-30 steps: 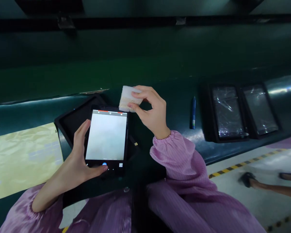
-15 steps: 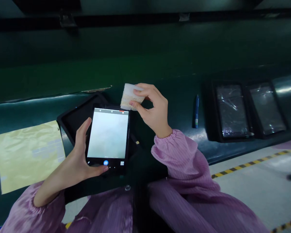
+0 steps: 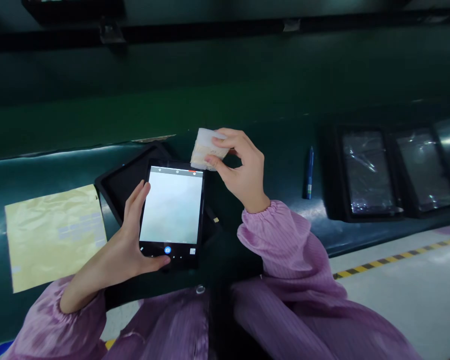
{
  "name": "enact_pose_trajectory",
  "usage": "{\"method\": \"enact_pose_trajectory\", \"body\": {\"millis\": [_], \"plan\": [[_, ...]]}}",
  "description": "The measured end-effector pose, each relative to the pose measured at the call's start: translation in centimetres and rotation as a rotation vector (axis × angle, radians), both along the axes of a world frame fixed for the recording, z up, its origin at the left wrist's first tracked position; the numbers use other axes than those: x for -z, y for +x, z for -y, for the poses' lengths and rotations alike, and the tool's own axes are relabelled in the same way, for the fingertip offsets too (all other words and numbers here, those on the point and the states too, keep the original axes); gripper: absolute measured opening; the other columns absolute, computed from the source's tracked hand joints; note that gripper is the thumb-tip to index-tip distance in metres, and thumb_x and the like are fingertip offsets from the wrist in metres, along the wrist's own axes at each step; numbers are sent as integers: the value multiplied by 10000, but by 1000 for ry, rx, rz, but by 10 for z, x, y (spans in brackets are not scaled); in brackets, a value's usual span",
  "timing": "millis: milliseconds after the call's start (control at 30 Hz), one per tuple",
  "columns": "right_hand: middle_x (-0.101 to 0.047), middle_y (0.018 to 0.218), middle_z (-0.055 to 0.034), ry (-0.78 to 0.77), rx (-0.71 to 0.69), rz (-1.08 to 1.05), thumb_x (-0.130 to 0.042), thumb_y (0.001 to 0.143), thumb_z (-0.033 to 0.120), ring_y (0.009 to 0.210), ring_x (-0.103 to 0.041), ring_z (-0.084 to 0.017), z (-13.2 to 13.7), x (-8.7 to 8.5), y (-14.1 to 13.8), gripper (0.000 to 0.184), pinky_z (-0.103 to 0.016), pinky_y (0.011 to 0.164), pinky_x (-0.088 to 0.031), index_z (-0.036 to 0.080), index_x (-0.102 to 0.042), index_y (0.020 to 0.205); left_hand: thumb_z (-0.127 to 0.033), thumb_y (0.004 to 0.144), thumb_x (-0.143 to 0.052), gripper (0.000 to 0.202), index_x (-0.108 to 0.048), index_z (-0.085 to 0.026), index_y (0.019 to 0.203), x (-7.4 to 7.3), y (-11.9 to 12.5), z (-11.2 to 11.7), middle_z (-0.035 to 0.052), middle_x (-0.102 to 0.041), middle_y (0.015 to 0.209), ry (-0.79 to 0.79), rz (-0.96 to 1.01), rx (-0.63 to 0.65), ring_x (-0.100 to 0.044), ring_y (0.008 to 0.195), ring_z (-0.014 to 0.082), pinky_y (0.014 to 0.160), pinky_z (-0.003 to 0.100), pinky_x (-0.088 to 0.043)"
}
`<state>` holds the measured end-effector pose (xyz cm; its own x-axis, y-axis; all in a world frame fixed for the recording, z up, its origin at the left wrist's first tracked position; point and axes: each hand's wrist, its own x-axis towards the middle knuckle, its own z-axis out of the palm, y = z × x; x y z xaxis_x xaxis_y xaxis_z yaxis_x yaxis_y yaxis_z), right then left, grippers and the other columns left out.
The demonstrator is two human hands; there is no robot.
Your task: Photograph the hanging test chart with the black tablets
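My left hand (image 3: 129, 245) grips a black tablet (image 3: 172, 210) by its left and lower edges, the thumb lying along the bottom. The lit screen shows a pale camera picture with a blue shutter button. Between the thumb and fingers of my right hand (image 3: 243, 167) is a white block (image 3: 206, 150) with a rough, yellowish side. This block sits at the tablet's top right corner; whether it touches the tablet I cannot tell. Partly hidden behind the tablet lies a black tray (image 3: 122, 182).
A creased yellow sheet (image 3: 52, 240) with greyish patches lies on the dark green table (image 3: 228, 250) at left. To the right are a blue pen (image 3: 309, 172) and two black trays (image 3: 333, 185) (image 3: 408, 185) holding items in clear, shiny wrap. Yellow-black tape (image 3: 393, 258) marks the floor.
The whole view has shifted slightly, so everything appears a little further right. Both hands keep their holds on the tablet and the white block.
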<state>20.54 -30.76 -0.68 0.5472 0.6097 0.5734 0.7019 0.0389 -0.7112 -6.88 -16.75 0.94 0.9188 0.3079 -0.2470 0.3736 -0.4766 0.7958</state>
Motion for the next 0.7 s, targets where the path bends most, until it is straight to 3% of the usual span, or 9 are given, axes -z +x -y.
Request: {"method": "enact_pose_trajectory", "body": {"millis": [133, 233, 333, 433, 533, 700], "plan": [[-685, 1248, -46, -16, 2, -6, -706, 996, 408, 1172, -677, -254, 0, 1, 0, 182, -380, 850, -632, 251, -658, 1073, -428, 696, -936, 1389, 75, -442, 1649, -1, 1, 2, 75, 56, 1764, -84, -5, -48, -130, 1604, 454, 1232, 684, -290], [-679, 1229, -50, 18, -15, -48, -732, 974, 394, 1164, -672, -248, 0, 3, 1, 205, -347, 815, -633, 241, -649, 1083, -504, 788, -858, 1231, 13, -444, 1656, -1, 2, 1, 72, -33, 1768, -233, 34, -197, -249, 1583, 409, 1209, 616, -386], [-666, 1219, -50, 38, -16, -153, -760, 940, 355, 1071, -686, -222, -1, 8, 3, 250, -304, 752, -624, 231, -623, 1108, -601, 912, -695, 940, -154, -417, 1658, 1, 4, -2, 90, -362, 1664, -319, 29, -457, -507, 1421, 331, 1136, 524, -486], [-657, 1221, -48, 54, 8, -243, -761, 914, 324, 1007, -683, -202, -2, 11, 5, 288, -274, 702, -607, 226, -605, 1136, -634, 937, -644, 802, -314, -398, 1629, 4, 7, -4, 46, -681, 1260, -399, -14, -614, -680, 1091, 221, 1006, 388, -552], [-655, 1223, -57, 67, 40, -289, -746, 912, 326, 986, -682, -197, 0, 12, 9, 326, -267, 685, -596, 227, -601, 1187, -602, 850, -765, 822, -463, -346, 1570, 5, 12, -3, 17, -719, 1030, -525, 32, -693, -683, 875, 165, 809, 265, -568], [-629, 1261, -81, 111, 141, -393, -757, 872, 388, 911, -681, -189, 6, 13, 24, 375, -278, 648, -577, 219, -645, 1187, -536, 765, -857, 874, -537, -246, 1525, -3, 9, 5, 80, -754, 1113, -555, 116, -742, -716, 901, 226, 719, 276, -585]]}}
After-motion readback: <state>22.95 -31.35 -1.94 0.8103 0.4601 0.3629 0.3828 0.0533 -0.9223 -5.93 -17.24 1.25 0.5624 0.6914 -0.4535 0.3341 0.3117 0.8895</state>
